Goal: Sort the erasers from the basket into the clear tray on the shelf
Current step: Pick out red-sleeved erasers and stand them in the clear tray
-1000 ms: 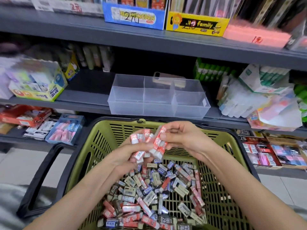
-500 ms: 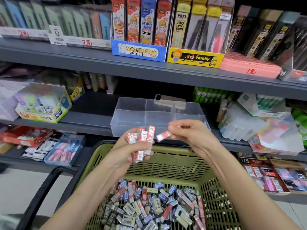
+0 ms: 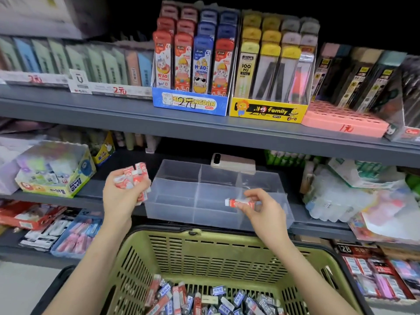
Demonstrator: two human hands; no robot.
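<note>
My right hand [image 3: 261, 209] pinches one red-sleeved eraser [image 3: 241, 203] at its end, thumb and fingertips closed on it. The eraser lies level over the front row of the clear tray [image 3: 172, 208] at the centre of the frame. It sits about at the divider between the middle and right compartments, and I cannot tell which one it is over. My left hand [image 3: 122, 194], at left centre just beside the tray's left wall, is curled tight round a bunch of red erasers [image 3: 134, 178], and a few stick up past my fingers. The rest, a heap of mixed erasers [image 3: 204, 298] in red, blue and dark sleeves, lies in the green basket [image 3: 204, 235] at the bottom centre. The tray stands on the grey shelf [image 3: 45, 196] above the basket.

I judge these to be small, light, stiff blocks that won't bend or break if dropped in. The sleeves look glossy, so probably slick. I'd take each one across the long sides of the sleeve, not by the bare white tip, where a sleeve might slide off. The fistful in my left hand is the weak point, since loose blocks can squirt out if I squeeze unevenly. The tray looks like thin, light plastic, so I'd lower erasers in without knocking its walls.
</note>
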